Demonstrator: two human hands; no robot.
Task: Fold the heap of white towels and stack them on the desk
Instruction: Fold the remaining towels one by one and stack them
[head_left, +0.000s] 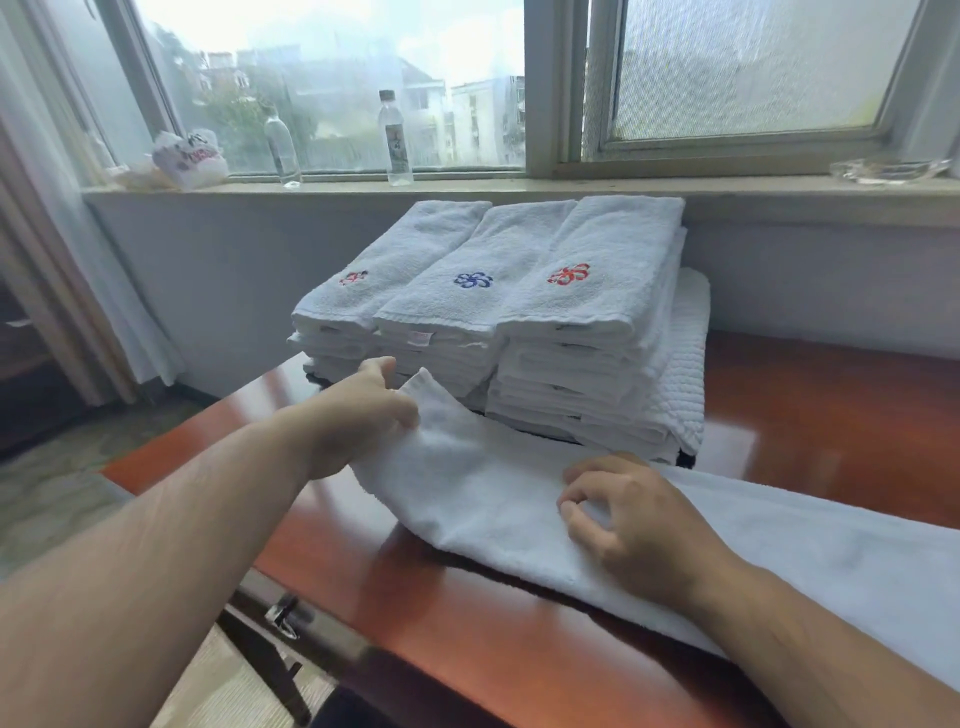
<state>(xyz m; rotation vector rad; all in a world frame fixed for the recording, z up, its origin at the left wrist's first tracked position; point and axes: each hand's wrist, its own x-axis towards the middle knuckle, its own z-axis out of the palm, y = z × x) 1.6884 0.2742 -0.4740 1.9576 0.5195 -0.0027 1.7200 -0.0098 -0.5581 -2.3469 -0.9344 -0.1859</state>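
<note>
a long white towel (493, 499) lies across the near part of the reddish desk (805, 415), running off to the right. the left hand (358, 421) grips its left end, fingers curled round the edge so a corner stands up, while the right hand (623, 514) rests mid-cloth with bent fingers, and i cannot tell whether it pinches. behind, stacks of folded towels (519, 291) sit side by side at the desk's back, under the window sill (727, 184).

The glossy reddish desk (805, 415) carries three side-by-side stacks of folded towels (488, 312); just in front of the stacks, a long white towel (519, 499) lies across it.
</note>
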